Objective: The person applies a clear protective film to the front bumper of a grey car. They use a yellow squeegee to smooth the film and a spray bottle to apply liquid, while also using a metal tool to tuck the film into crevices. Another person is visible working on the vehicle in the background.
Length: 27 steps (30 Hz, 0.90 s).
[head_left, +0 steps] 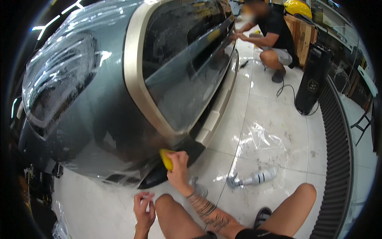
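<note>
My right hand (pixel 180 167), on a tattooed forearm, is closed around a yellow squeegee (pixel 166 159). The squeegee's edge rests against the lower corner of a dark grey-green car body (pixel 115 131), beside a black trim piece (pixel 175 164) and below a beige frame strip (pixel 137 59). Wet streaks and clear film cover much of the body. My left hand (pixel 144 209) hovers in front of my knee, fingers loosely curled and apart, with nothing visible in them. A clear spray bottle (pixel 258 177) with a grey trigger head lies on the floor right of my right hand.
A co-worker (pixel 274 40) in a dark shirt crouches at the car's far end, both hands on it. Clear film scraps (pixel 262 137) lie on the white tiled floor (pixel 278 115). A black cylinder (pixel 312 79) with a cable and a ribbed dark strip (pixel 338 159) stand right.
</note>
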### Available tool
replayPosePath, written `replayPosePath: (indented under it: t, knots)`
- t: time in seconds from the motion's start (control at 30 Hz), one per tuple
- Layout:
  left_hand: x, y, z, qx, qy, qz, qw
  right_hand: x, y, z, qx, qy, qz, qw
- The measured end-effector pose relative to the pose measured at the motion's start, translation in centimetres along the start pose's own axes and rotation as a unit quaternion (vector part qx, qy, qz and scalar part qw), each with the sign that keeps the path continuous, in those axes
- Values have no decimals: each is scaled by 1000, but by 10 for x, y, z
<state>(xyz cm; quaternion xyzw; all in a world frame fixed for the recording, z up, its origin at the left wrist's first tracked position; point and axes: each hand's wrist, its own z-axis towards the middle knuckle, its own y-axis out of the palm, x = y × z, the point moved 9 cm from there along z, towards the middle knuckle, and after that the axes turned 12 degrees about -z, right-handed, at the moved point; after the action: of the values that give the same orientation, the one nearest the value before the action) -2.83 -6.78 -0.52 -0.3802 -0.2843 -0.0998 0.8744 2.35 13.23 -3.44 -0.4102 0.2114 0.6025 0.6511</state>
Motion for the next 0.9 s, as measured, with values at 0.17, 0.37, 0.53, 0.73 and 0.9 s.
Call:
replayPosePath:
  t: [0.17,0.37,0.53,0.73,0.9]
  knots:
    - [-10,42,1,-84,-109,-39,990,1,19,-92,-412,-101,109,899]
    - [7,45,-54,-134,-112,-258,950,178,-61,-111,-386,160,227,880]
    - [-93,-12,-203,-23,-399,-494,772,300,-49,-211,-567,91,-304,760]
    - [-77,-93,-516,220,-627,-624,412,-89,-50,-230,-705,113,456,531]
    - [-60,-81,-574,30,-689,-636,346,-227,-98,-260,-720,-234,486,436]
